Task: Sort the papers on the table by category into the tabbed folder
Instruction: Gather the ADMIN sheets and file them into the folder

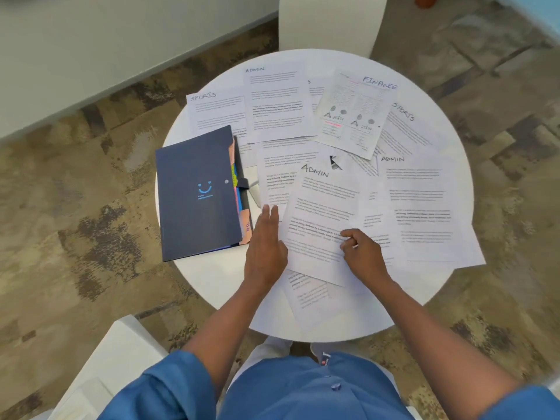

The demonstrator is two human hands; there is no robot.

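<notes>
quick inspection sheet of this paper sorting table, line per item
surface: round white table, mostly covered by sheets
job's things: dark tabbed folder closed at left; loose papers headed ADMIN, FINANCE, SPORTS, overlapping
clutter: nothing seen
grippers: left hand flat, fingers straight, beside the folder; right hand pinches the near ADMIN sheet
cables: nothing seen
surroundings: patterned carpet, white chair at near left

The person wears a blue shirt [303, 389] with small blue buttons [335, 386] down the front, sleeves [169, 386] rolled up above the elbows, a little red tag [325, 359] at 12 o'clock, and light trousers [266, 350].
</notes>
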